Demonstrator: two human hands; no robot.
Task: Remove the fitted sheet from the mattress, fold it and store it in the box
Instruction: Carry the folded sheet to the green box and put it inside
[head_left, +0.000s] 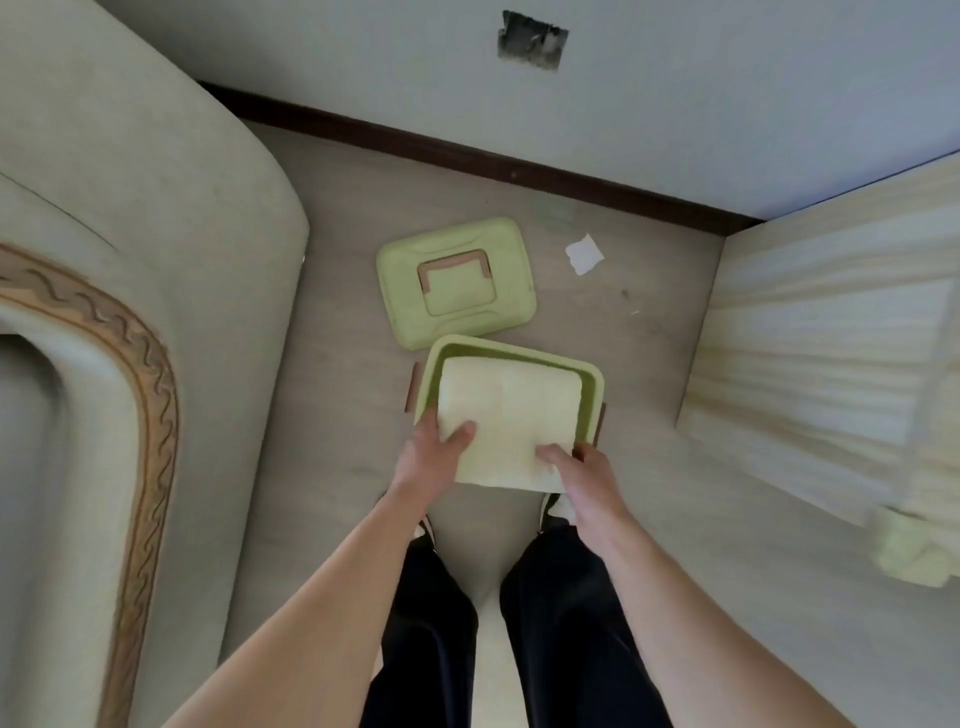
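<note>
The folded pale yellow fitted sheet (506, 415) hangs over the open green box (592, 379) on the floor, its far end inside the box and its near edge sticking out over the box's front rim. My left hand (434, 457) grips the sheet's near left corner, thumb on top. My right hand (582, 480) grips the near right corner, thumb on top as well. The box's green lid (454, 280), with a brown handle, lies flat on the floor just beyond the box.
A beige upholstered sofa (104, 312) with carved wood trim fills the left. The bare mattress (841, 364) is on the right, a green cloth bundle (914, 556) at its near edge. A white paper scrap (584, 253) lies near the wall. My legs stand behind the box.
</note>
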